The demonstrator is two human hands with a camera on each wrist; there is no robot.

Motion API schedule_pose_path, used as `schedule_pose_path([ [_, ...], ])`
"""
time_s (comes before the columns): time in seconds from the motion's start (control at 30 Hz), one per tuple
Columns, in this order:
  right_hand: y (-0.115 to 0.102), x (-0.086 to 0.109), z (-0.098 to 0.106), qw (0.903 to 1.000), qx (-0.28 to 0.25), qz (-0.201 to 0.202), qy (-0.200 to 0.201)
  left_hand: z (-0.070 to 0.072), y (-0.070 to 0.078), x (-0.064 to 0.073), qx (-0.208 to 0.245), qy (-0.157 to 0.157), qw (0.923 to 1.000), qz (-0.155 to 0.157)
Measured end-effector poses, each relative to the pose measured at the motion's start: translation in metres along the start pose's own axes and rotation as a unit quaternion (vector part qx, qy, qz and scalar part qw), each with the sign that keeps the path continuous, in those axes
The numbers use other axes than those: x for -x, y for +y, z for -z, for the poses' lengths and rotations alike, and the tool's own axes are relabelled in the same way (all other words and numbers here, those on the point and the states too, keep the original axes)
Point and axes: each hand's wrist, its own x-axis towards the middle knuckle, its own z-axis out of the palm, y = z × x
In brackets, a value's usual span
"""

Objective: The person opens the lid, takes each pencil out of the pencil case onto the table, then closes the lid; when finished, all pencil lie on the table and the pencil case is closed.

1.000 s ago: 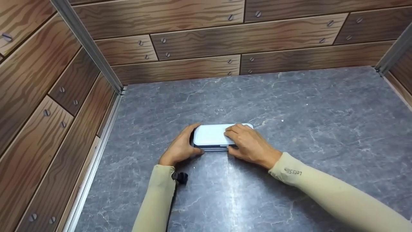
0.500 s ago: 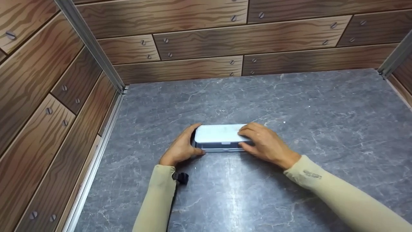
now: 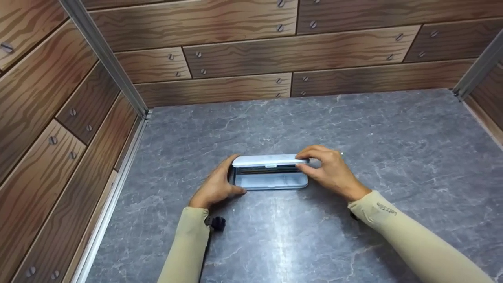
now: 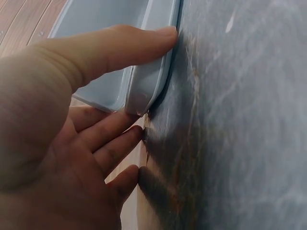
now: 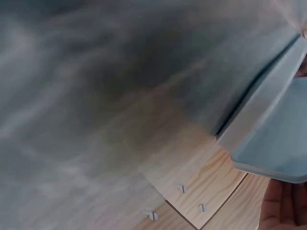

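1. Left hand (image 3: 216, 182) clamped round left end of pale blue case (image 3: 271, 181), probably steadying it; right hand (image 3: 332, 171) pinches right end of half-raised lid (image 3: 259, 160). Head view: case on table (image 3: 251, 122), well apart from far edge and left edge. Right sleeve (image 3: 416, 232) print looks like "LetsSlim"; no case label readable.
2. Left wrist: thumb across case's end, fingers behind.
3. Right wrist: fingers against lid; thumb unclear.

Smooth case (image 3: 271, 181), probably plastic, on glossy marbled tabletop (image 3: 251, 243); wood-grained wall panels (image 3: 239, 63); matt cloth sleeves (image 3: 416, 236)
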Motion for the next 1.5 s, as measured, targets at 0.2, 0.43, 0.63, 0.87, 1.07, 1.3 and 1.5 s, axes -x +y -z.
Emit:
schedule_pose_path([
  [0.2, -0.004, -0.015, -0.008, 0.9908, -0.058, -0.122, 0.008, 0.001, -0.01, 0.011, -0.005, 0.007, 1.0, 0.0],
  [0.43, 0.007, -0.017, -0.009, 0.959, -0.137, -0.248, 0.014, -0.01, -0.018, 0.021, 0.008, -0.008, 0.9997, -0.02],
  [0.63, 0.018, -0.03, -0.008, 0.9206, -0.209, -0.328, 0.036, -0.011, -0.017, 0.018, 0.006, -0.009, 0.9999, -0.008],
  [0.87, 0.029, -0.06, -0.015, 0.8743, -0.262, -0.406, 0.045, -0.005, -0.012, 0.011, 0.008, -0.001, 0.9999, -0.014],
  [1.07, 0.036, -0.066, -0.023, 0.8604, -0.234, -0.452, 0.03, -0.008, -0.014, 0.015, 0.016, -0.001, 0.9997, -0.016],
  [1.3, 0.042, -0.076, -0.022, 0.8607, -0.22, -0.458, 0.027, -0.005, -0.008, 0.007, 0.003, 0.004, 0.9997, -0.024],
  [1.5, 0.043, -0.084, -0.017, 0.8715, -0.208, -0.443, 0.03, -0.003, -0.005, 0.001, -0.004, 0.006, 0.9993, -0.036],
])
